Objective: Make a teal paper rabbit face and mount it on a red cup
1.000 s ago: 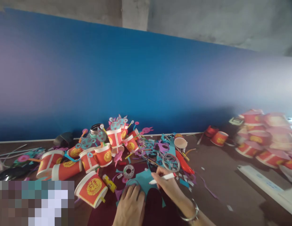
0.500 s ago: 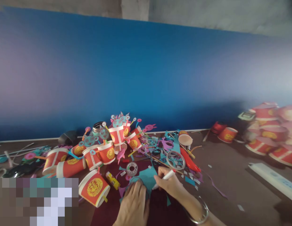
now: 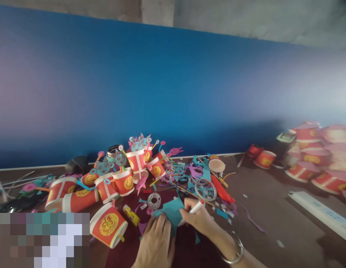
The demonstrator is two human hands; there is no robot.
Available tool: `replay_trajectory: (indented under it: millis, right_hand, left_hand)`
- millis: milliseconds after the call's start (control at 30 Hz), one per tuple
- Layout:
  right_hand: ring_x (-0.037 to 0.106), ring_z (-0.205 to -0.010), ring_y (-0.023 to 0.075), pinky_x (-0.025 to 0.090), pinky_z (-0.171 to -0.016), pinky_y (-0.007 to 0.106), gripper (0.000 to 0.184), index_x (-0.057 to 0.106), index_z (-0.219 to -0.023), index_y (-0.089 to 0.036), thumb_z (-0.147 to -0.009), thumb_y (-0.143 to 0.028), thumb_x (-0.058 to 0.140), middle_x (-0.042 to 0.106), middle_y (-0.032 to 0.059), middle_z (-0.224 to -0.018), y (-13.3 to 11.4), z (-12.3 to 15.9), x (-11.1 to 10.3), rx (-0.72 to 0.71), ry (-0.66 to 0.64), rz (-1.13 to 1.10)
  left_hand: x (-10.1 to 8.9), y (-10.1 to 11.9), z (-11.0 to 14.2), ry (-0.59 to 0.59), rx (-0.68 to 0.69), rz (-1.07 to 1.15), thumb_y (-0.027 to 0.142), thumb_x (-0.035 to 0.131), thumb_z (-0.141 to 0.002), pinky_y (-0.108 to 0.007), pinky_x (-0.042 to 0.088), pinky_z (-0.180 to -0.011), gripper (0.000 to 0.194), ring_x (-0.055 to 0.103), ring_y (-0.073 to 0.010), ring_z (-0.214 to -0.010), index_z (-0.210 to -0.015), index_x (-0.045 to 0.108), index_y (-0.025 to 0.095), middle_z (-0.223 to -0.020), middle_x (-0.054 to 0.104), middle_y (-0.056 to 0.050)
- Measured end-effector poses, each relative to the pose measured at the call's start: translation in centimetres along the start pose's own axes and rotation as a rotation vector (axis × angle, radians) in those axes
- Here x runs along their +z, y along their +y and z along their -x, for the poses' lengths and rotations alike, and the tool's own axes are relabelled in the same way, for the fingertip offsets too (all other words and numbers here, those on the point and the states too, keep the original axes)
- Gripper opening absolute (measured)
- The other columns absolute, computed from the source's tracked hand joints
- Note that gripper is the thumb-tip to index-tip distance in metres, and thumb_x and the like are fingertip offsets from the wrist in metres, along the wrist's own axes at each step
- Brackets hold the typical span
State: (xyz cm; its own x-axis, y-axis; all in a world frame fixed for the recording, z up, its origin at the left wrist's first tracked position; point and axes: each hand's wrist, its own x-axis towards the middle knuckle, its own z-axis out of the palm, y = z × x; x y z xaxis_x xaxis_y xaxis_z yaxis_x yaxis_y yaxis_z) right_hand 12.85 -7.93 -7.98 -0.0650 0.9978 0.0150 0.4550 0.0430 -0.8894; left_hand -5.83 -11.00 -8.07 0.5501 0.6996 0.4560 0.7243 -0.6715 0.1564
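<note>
My left hand (image 3: 157, 236) lies over a clear, round-rimmed thing (image 3: 161, 213), its fingers curled down on it. That round thing rests on a piece of teal paper (image 3: 175, 205), and most of it is hidden under the hand. In my right hand (image 3: 199, 219) is a white marker pen (image 3: 196, 207) with a red end, its tip down at the right side of the teal paper. A silver bangle circles the right wrist. Beneath the paper is a dark maroon sheet (image 3: 119, 253). A tape roll (image 3: 154, 201) sits just beyond the left hand.
Red paper cups (image 3: 109, 225) with cut-paper figures crowd the left. A yellow glue stick (image 3: 131, 215), a large ring (image 3: 205, 190), a red tool (image 3: 222, 190) and paper scraps (image 3: 223, 213) lie around. Stacked cups (image 3: 304, 171) and a white power strip (image 3: 320, 214) are at right.
The whole view has shifted slightly, with things appearing a little farther left. Both hands keep their holds, and the marker remains at the paper's right side.
</note>
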Motion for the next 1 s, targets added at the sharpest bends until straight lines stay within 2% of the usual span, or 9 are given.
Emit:
replay_trajectory:
  millis: [300, 567, 733, 1000]
  right_hand:
    - [0.040, -0.042, 0.0088, 0.027, -0.041, 0.019, 0.025, 0.036, -0.055, -0.022, -0.072, -0.030, 0.053, 0.043, -0.0068, -0.043, -0.8, 0.2, -0.1, 0.003, -0.006, -0.023]
    - [0.041, -0.044, 0.0100, 0.029, -0.043, 0.020, 0.024, 0.040, -0.059, -0.022, -0.075, -0.033, 0.054, 0.051, -0.0040, -0.046, -1.2, 0.3, -0.2, 0.008, -0.030, -0.045]
    - [0.038, -0.045, 0.0096, 0.028, -0.043, 0.020, 0.026, 0.039, -0.059, -0.022, -0.077, -0.033, 0.054, 0.049, -0.0048, -0.046, -0.7, 0.1, 0.1, 0.002, 0.006, -0.008]
    - [0.040, -0.047, 0.0099, 0.031, -0.045, 0.020, 0.026, 0.041, -0.062, -0.021, -0.079, -0.035, 0.056, 0.047, -0.0060, -0.048, -0.2, -0.1, 0.2, -0.016, 0.042, 0.002]
  left_hand:
    - [0.5, -0.3, 0.0, 0.109, 0.044, -0.012, 0.014, 0.051, -0.068, -0.038, 0.056, -0.077, 0.030, 0.065, -0.0256, -0.085, -0.097, 0.052, 0.018, -0.094, 0.066, -0.008]
    - [1.1, -0.7, 0.3, 0.073, 0.040, -0.008, 0.011, 0.049, -0.069, -0.038, 0.053, -0.083, 0.030, 0.064, -0.0234, -0.088, -0.097, 0.051, 0.020, -0.097, 0.064, -0.007]
    - [1.1, -0.6, 0.3, 0.079, 0.033, -0.006, 0.012, 0.050, -0.068, -0.039, 0.054, -0.080, 0.028, 0.064, -0.0242, -0.085, -0.095, 0.051, 0.019, -0.093, 0.064, -0.007]
    - [1.4, -0.8, 0.6, 0.029, 0.040, 0.014, 0.011, 0.049, -0.070, -0.039, 0.051, -0.087, 0.027, 0.063, -0.0225, -0.088, -0.095, 0.050, 0.020, -0.094, 0.062, -0.005]
